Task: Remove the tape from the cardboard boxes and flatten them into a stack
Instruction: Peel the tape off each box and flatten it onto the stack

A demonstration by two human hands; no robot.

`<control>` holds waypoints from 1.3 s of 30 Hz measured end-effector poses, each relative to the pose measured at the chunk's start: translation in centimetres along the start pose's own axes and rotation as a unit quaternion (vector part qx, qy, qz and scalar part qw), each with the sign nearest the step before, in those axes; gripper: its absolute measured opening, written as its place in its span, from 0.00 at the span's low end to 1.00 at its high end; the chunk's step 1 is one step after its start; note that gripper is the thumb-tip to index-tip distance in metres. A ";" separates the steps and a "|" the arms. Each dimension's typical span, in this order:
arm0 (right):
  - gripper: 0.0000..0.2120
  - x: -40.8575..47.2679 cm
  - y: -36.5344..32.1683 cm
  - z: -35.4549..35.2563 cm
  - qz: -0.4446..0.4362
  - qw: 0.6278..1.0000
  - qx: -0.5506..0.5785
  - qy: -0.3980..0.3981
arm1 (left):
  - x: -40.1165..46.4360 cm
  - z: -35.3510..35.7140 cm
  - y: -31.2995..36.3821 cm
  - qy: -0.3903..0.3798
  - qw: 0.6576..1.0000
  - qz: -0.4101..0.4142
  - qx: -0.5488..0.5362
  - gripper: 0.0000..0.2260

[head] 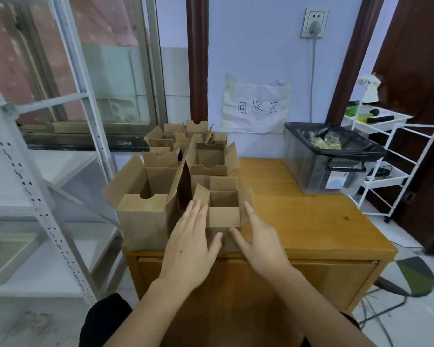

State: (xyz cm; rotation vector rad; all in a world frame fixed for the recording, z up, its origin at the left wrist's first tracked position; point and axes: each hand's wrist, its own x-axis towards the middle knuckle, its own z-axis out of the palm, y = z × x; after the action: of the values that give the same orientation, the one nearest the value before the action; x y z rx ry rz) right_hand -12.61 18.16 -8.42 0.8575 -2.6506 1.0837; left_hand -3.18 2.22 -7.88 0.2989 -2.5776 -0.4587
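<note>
Several open brown cardboard boxes stand on the left half of a wooden table [311, 221]. The nearest small box [223, 216] sits at the table's front edge with its top flaps spread. My left hand [191, 236] lies with straight fingers against the box's left side, thumb at its front. My right hand [258, 236] lies the same way on the right side, thumb at the front face. A bigger open box [145, 216] stands just left of it. More open boxes [206, 156] are lined up behind, towards the wall.
A clear plastic bin [323, 166] lined with a black bag holds crumpled tape at the table's back right. A white wire trolley [386, 159] stands to the right, a white metal shelf rack [35, 196] to the left. A paper sign [257, 108] hangs on the wall.
</note>
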 end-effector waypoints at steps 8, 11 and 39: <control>0.40 -1.2 5.2 -3.6 0.090 0.994 0.060 0.018 | 1.6 4.8 3.6 -0.069 0.996 0.024 -0.052 0.33; 0.43 -0.1 6.3 -4.6 0.121 0.987 0.104 0.017 | 3.1 6.8 4.9 -0.081 0.994 0.024 -0.075 0.33; 0.41 7.8 12.0 -5.6 0.143 0.981 0.100 0.085 | 11.3 13.8 5.1 -0.085 0.973 0.161 -0.141 0.25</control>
State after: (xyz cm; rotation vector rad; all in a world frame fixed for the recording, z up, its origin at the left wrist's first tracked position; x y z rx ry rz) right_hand -26.14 25.35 -8.87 0.3931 -2.6052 1.4393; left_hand -20.50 7.28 -12.32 -0.2660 -2.6113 -0.7419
